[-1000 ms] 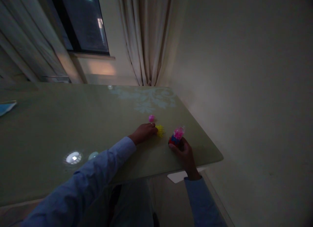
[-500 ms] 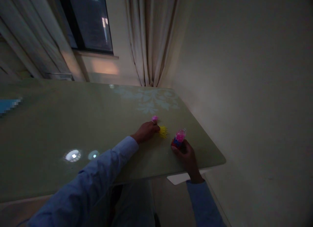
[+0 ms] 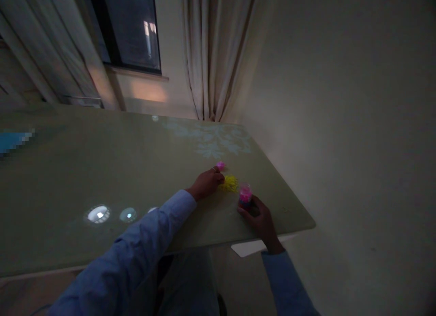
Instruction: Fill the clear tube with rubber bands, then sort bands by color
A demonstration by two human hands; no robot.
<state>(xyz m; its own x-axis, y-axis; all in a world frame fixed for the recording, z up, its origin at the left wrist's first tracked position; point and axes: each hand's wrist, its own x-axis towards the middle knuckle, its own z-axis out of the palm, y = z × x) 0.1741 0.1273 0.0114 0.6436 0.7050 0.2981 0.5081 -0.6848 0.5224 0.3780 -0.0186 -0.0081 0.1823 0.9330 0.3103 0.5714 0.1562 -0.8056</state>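
Observation:
My right hand (image 3: 256, 214) is closed around the lower part of a small clear container (image 3: 245, 195) with pink contents and a dark blue base, upright over the table. To its left lies a loose yellow bundle of thin pieces (image 3: 230, 184). The fingers of my left hand (image 3: 211, 180) are pressed together at the bundle's left edge; what they pinch is too small to make out. Just beyond those fingers sits a small pink item (image 3: 220, 165) on the table.
The glossy green table (image 3: 136, 161) has a pale leaf pattern (image 3: 218, 139) near its far edge. Its right edge runs beside a plain wall (image 3: 340, 125). A blue item (image 3: 12, 141) is at the far left. Curtains (image 3: 214, 57) hang behind.
The container in my right hand has gone from tilted to upright and sits slightly further left. The yellow bundle looks more spread out. The view has shifted slightly.

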